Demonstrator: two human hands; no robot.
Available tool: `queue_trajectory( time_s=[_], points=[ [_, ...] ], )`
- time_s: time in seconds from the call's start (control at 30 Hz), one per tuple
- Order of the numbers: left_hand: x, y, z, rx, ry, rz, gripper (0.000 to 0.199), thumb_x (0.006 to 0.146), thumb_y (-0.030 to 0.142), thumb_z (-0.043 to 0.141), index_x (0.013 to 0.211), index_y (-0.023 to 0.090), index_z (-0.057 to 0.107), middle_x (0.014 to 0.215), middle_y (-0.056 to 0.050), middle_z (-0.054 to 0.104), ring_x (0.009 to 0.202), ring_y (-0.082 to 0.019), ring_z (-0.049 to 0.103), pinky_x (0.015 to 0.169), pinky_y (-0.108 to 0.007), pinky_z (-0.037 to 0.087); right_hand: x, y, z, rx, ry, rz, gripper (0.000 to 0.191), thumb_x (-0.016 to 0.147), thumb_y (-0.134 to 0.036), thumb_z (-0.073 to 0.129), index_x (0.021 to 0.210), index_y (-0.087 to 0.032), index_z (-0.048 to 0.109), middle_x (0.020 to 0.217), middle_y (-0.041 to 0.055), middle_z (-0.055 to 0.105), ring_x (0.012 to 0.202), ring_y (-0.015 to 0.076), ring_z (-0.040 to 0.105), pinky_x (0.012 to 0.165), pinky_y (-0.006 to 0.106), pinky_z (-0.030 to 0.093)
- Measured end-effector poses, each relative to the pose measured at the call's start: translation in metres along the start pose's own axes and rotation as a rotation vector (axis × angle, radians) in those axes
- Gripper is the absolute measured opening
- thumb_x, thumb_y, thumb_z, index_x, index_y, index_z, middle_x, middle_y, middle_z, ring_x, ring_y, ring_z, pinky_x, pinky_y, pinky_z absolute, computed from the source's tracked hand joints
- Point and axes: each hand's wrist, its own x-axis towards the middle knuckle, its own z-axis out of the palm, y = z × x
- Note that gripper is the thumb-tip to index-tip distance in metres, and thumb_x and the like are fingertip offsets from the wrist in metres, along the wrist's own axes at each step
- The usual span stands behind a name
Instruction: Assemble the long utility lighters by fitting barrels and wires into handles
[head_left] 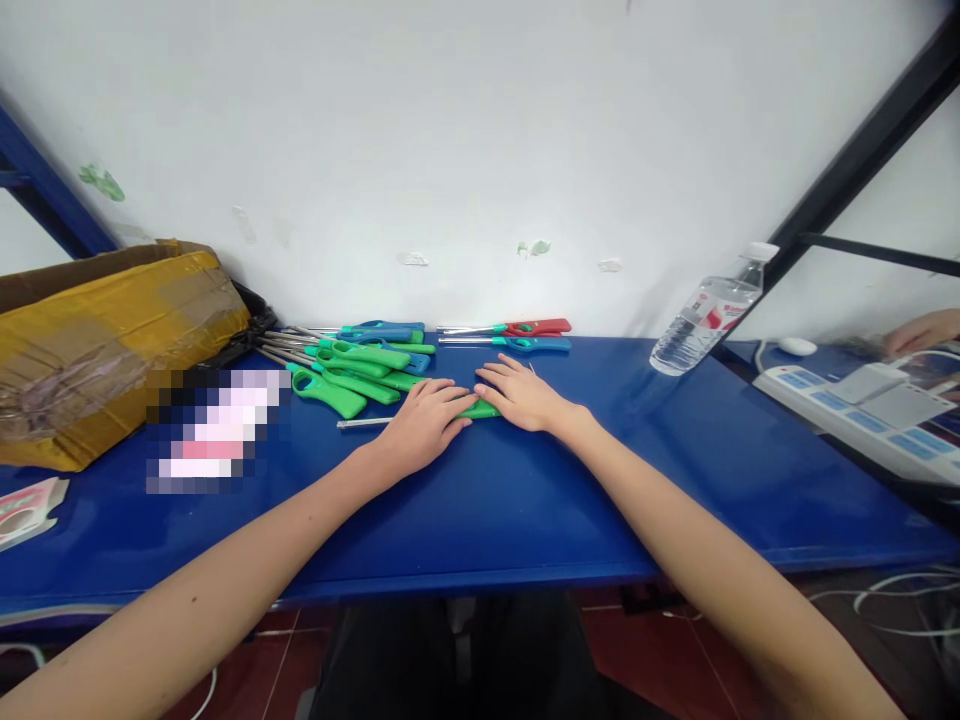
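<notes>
A green lighter (pixel 486 409) with a long metal rod lies across the blue table, partly hidden under both hands; its rod tip points left. My left hand (pixel 426 425) rests palm down over the rod and front part, fingers stretched out. On the handle end lies my right hand (pixel 526 396), also palm down with its fingers slightly apart. Just behind and left of my left hand is a pile of green and blue lighters (pixel 360 365). Near the wall, a red lighter (pixel 541 327) and a blue lighter (pixel 540 344) lie side by side.
A taped cardboard box (pixel 120 345) stands at the left, with a pixelated item (pixel 225 425) beside it. A water bottle (pixel 709 310) leans at the right near a black metal bar. Farther right are a power strip (pixel 862 415) and another person's hand (pixel 926 330).
</notes>
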Motion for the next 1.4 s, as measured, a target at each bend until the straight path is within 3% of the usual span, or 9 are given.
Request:
queue_trajectory(
  time_s=[0.13,0.27,0.37,0.47,0.73,0.9,1.07,1.2,1.4],
  points=[
    [0.000,0.000,-0.004,-0.008,-0.037,-0.018,0.036,0.101,0.026,0.049,0.134,0.023,0.061,0.132,-0.009,0.065,0.130,-0.030,0.050,0.109,-0.053,0.036,-0.007,0.013,-0.016,0.025,0.067,-0.058,0.059,0.103,-0.047,0.028,0.138,-0.011,0.058,0.147,0.0156,0.055,0.144,0.0310,0.039,0.120,0.050,0.028],
    [0.000,0.001,-0.007,-0.008,-0.052,-0.038,0.037,0.103,0.027,0.043,0.136,0.022,0.059,0.135,-0.007,0.064,0.130,-0.030,0.050,0.111,-0.052,0.034,-0.020,0.030,-0.034,0.004,0.152,0.068,0.051,0.101,-0.047,0.038,0.129,-0.012,0.063,0.134,0.0163,0.064,0.128,0.0313,0.055,0.108,0.046,0.042],
    [0.000,0.001,-0.007,-0.002,-0.061,-0.042,0.038,0.103,0.028,0.042,0.137,0.020,0.058,0.136,-0.007,0.063,0.130,-0.031,0.049,0.111,-0.053,0.034,-0.027,0.038,-0.041,-0.040,0.057,0.271,0.043,0.098,-0.048,0.045,0.120,-0.017,0.064,0.107,0.0129,0.075,0.100,0.0311,0.069,0.086,0.043,0.052],
    [0.000,0.000,-0.006,-0.001,-0.055,-0.036,0.037,0.102,0.031,0.047,0.135,0.019,0.059,0.135,-0.008,0.063,0.130,-0.031,0.048,0.110,-0.052,0.035,-0.028,0.040,-0.040,-0.057,-0.053,0.400,0.045,0.094,-0.052,0.049,0.120,-0.018,0.061,0.092,0.0123,0.076,0.083,0.0301,0.070,0.069,0.038,0.051],
    [-0.003,-0.008,-0.005,0.033,0.002,-0.075,0.046,0.095,0.040,0.059,0.134,0.015,0.059,0.142,-0.015,0.055,0.137,-0.035,0.042,0.113,-0.054,0.036,-0.026,0.035,-0.033,-0.130,-0.135,0.384,0.049,0.085,-0.026,0.053,0.133,-0.019,0.052,0.095,0.0107,0.075,0.078,0.0273,0.069,0.065,0.034,0.046],
    [-0.003,-0.009,-0.004,0.017,0.019,-0.055,0.038,0.095,0.038,0.058,0.126,0.016,0.063,0.141,-0.015,0.055,0.136,-0.035,0.043,0.112,-0.055,0.037,-0.028,0.030,-0.036,-0.032,0.019,0.302,0.039,0.089,-0.017,0.045,0.126,-0.021,0.052,0.085,0.0062,0.074,0.071,0.0232,0.066,0.064,0.031,0.044],
    [-0.001,-0.005,-0.005,0.033,-0.004,-0.037,0.032,0.102,0.032,0.046,0.118,0.014,0.065,0.131,-0.013,0.062,0.133,-0.032,0.045,0.112,-0.052,0.039,-0.025,0.032,-0.034,0.007,0.283,0.196,0.029,0.095,-0.019,0.037,0.105,-0.019,0.064,0.106,0.0114,0.070,0.090,0.0246,0.065,0.078,0.034,0.048],
    [0.000,-0.002,-0.007,0.011,0.018,-0.041,0.032,0.103,0.029,0.038,0.112,0.015,0.066,0.121,-0.012,0.067,0.130,-0.030,0.049,0.110,-0.050,0.040,-0.023,0.031,-0.033,0.057,0.452,0.197,0.030,0.095,-0.025,0.039,0.106,-0.019,0.067,0.107,0.0109,0.068,0.096,0.0262,0.064,0.084,0.038,0.049],
    [0.001,0.003,-0.009,0.043,0.043,-0.046,0.037,0.105,0.031,0.032,0.103,0.015,0.064,0.108,-0.013,0.069,0.120,-0.028,0.056,0.104,-0.049,0.045,-0.022,0.040,-0.033,0.129,0.494,0.152,0.046,0.077,-0.008,0.042,0.115,-0.016,0.067,0.097,0.0105,0.068,0.087,0.0253,0.064,0.082,0.038,0.051]
  ],
)
